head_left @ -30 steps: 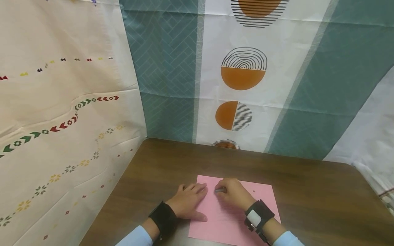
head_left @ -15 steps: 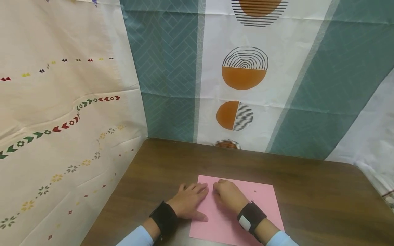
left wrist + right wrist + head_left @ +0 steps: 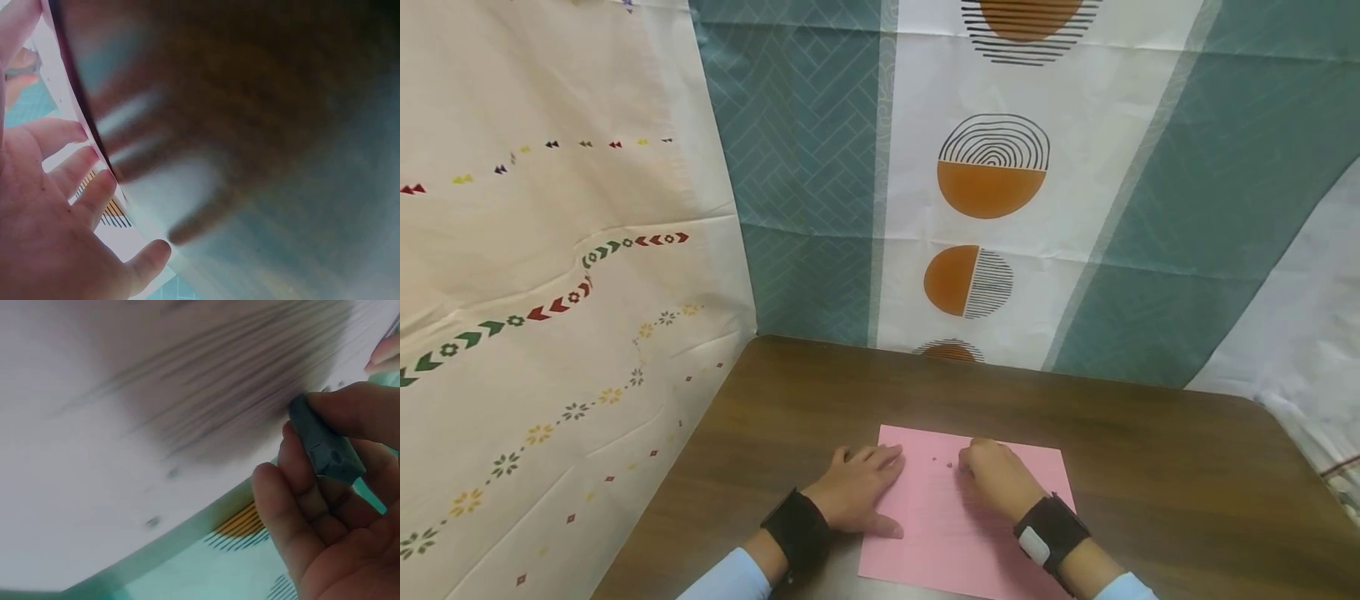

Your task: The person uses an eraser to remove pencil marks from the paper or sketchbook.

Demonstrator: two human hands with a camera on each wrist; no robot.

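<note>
I saw a brown wood-grain table [image 3: 1187, 467], its top catching a pale sheen near seven o'clock; toward six o'clock, a pink sheet of paper [image 3: 943, 533] lay flat, slightly askew.

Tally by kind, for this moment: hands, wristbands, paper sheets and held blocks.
Left hand and right hand: 2
Black wristbands: 2
Pink sheet: 1
Dark block: 1
Total: 6

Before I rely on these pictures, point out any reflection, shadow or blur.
Left wrist: the table mirrors the left hand, dark and blurry; right wrist: shadow falls across the paper, its specks blurred, the gray block sharper; head: specks barely show.
</note>
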